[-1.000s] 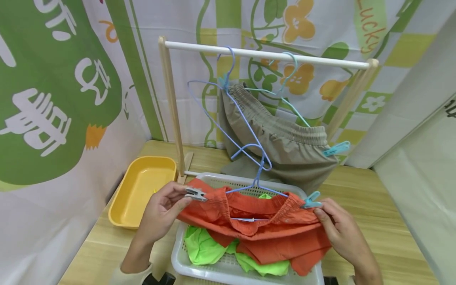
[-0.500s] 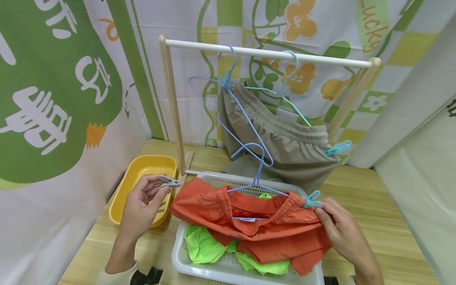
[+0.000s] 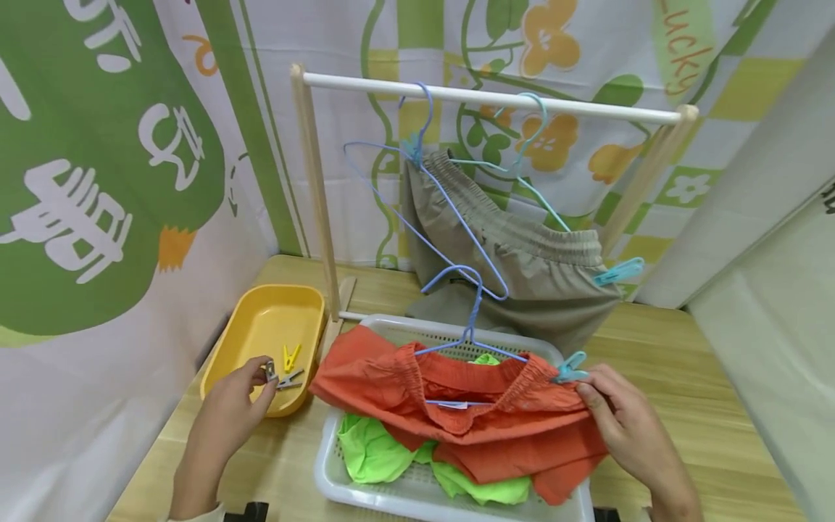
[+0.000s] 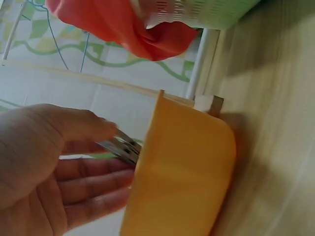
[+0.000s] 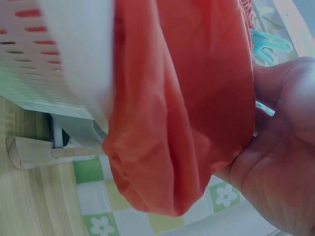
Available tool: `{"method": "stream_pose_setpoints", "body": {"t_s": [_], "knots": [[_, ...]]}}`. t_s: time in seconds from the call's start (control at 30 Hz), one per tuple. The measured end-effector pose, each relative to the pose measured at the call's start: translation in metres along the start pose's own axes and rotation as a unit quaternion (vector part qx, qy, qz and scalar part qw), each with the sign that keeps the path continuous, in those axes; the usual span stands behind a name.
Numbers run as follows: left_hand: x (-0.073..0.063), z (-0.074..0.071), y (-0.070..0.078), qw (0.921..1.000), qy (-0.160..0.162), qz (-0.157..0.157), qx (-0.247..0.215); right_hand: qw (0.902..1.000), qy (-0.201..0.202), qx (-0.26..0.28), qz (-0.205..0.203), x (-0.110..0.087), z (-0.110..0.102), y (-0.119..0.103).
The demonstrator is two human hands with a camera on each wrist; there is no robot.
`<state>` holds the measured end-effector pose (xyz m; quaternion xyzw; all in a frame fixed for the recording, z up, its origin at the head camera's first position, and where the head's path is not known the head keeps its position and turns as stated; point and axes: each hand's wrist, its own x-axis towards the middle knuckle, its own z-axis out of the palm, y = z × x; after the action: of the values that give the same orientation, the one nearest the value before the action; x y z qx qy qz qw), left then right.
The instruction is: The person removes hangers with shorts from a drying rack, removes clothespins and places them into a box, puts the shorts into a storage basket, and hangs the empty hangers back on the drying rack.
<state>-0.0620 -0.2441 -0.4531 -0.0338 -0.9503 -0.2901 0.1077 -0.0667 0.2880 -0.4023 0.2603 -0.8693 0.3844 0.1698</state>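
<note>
Over the near right side of the yellow tray [image 3: 218,349], my left hand [image 3: 225,409] pinches a grey clothespin [image 3: 270,370] between thumb and fingers. The left wrist view shows that clothespin [image 4: 123,147] at the tray's rim. Inside the tray lie another grey clothespin [image 3: 291,380] and a yellow clothespin [image 3: 291,357]. My right hand [image 3: 629,420] grips the right end of the orange shorts [image 3: 496,435], just beside a teal clothespin [image 3: 571,367] clipped to the waistband. A blue hanger [image 3: 471,330] sits inside that elastic waistband.
Under the shorts stands a white perforated basket [image 3: 326,464] with bright green cloth [image 3: 372,449] in it. Behind, a wooden rack [image 3: 313,188] carries grey-brown shorts [image 3: 522,268] on a light teal hanger [image 3: 531,145], and a blue hanger [image 3: 427,145].
My left hand has drawn the grey clothespin off the left end of the orange shorts and brought it left and down to the yellow tray. My right hand has stayed put.
</note>
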Motion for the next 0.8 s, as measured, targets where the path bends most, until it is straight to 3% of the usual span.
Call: {"method": "stream_pose_setpoints", "body": {"t_s": [0.1, 0.2, 0.3, 0.37, 0.47, 0.63, 0.8], "knots": [[-0.005, 0.002, 0.002, 0.9995, -0.024, -0.019, 0.007, 1.0, 0.0, -0.006, -0.003, -0.001, 0.0, 0.0], [-0.007, 0.004, 0.014, 1.0, -0.005, -0.008, 0.001, 0.9999, 0.002, -0.013, -0.005, -0.001, -0.001, 0.001], [-0.005, 0.006, 0.032, 0.9973, 0.053, 0.045, -0.026, 0.9998, 0.004, -0.017, -0.006, -0.002, -0.001, 0.002], [-0.003, 0.006, 0.048, 0.9904, 0.091, 0.093, -0.047, 0.9998, 0.004, -0.019, -0.007, -0.002, -0.001, 0.002], [0.002, 0.002, 0.077, 0.9768, 0.113, 0.165, -0.077, 0.9997, 0.003, -0.023, -0.011, -0.003, -0.002, 0.001], [0.015, -0.003, 0.128, 0.9504, 0.063, 0.277, -0.126, 0.9994, -0.001, -0.033, -0.013, -0.002, -0.002, 0.001], [0.032, 0.003, 0.178, 0.9103, -0.046, 0.38, -0.157, 0.999, -0.004, -0.039, -0.02, -0.002, -0.003, 0.0]]}}
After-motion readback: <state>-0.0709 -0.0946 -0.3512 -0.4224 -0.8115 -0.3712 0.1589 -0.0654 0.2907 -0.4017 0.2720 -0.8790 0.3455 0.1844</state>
